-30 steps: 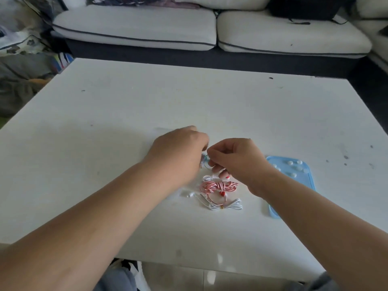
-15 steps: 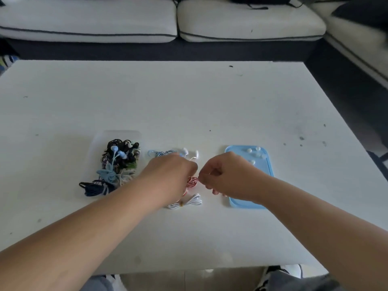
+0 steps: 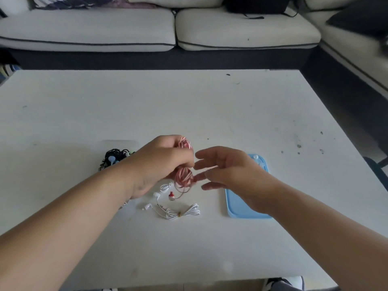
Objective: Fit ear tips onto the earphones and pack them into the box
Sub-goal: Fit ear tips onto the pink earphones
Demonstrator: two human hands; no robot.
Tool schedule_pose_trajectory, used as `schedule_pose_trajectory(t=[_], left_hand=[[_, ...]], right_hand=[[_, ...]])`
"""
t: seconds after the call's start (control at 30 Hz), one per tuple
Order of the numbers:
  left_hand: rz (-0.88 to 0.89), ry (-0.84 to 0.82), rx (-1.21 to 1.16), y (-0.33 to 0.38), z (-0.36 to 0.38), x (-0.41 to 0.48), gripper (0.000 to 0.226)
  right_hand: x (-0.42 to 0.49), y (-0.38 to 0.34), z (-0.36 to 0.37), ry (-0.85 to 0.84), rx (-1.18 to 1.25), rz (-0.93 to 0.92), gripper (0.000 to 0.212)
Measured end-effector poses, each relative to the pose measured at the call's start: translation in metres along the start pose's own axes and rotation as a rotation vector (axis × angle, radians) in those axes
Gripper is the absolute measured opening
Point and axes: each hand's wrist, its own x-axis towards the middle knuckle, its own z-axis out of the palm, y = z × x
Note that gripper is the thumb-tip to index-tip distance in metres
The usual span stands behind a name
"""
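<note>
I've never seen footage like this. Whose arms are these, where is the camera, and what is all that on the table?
No machine here: a person wears a camera on the head, looking down at both bare hands. The left hand grips a coiled pink-striped earphone cable. The right hand is open beside it, holding nothing. On the white table lie white earphones, a blue tray and a heap of dark earphones.
</note>
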Motion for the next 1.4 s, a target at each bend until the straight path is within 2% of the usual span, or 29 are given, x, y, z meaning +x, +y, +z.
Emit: schedule_pose_trajectory(t=[0.1,0.2,0.33,0.47,0.53,0.6,0.7,0.77,0.93,1.03,1.13,1.23,1.4], left_hand=[[0.029,-0.049,-0.248,0.004,0.002,-0.001,0.014],[0.059,-0.02,-0.392,0.006,0.002,-0.002,0.02],[0.078,0.031,-0.547,0.008,0.0,-0.001,0.027],[0.079,0.121,-0.575,0.01,-0.007,0.0,0.033],[0.082,0.135,-0.545,0.009,-0.01,0.001,0.029],[0.095,0.128,-0.447,0.006,-0.008,0.001,0.017],[0.141,0.11,-0.142,-0.002,0.001,0.001,0.015],[0.22,0.081,0.054,-0.005,0.007,-0.001,0.011],[0.418,0.083,0.43,-0.02,0.007,0.005,0.029],[0.557,0.036,0.626,-0.025,0.009,0.006,0.02],[0.57,0.086,0.616,-0.027,0.011,0.008,0.011],[0.474,0.189,0.443,-0.023,0.012,0.009,0.006],[0.405,0.232,0.239,-0.015,0.013,0.008,0.004]], right_hand=[[-0.001,-0.004,-0.002,-0.185,0.143,0.019,0.051],[-0.005,-0.009,-0.002,-0.286,0.235,0.069,0.052],[-0.007,-0.012,-0.005,-0.295,0.276,0.106,0.033],[-0.008,-0.011,-0.006,-0.255,0.23,0.104,0.022],[-0.009,-0.011,-0.007,-0.232,0.292,0.1,0.023],[-0.008,-0.011,-0.008,-0.182,0.314,0.083,0.03],[-0.007,-0.01,-0.009,-0.11,0.267,0.03,0.024],[-0.007,-0.009,-0.011,-0.095,0.229,0.029,0.021],[-0.006,-0.007,-0.018,-0.124,0.163,0.081,0.024],[-0.006,-0.004,-0.02,-0.178,0.139,0.136,0.023],[-0.007,-0.005,-0.023,-0.241,0.189,0.169,0.025],[-0.008,-0.007,-0.029,-0.237,0.344,0.138,0.046],[-0.011,-0.005,-0.031,0.012,0.564,0.14,0.035]])
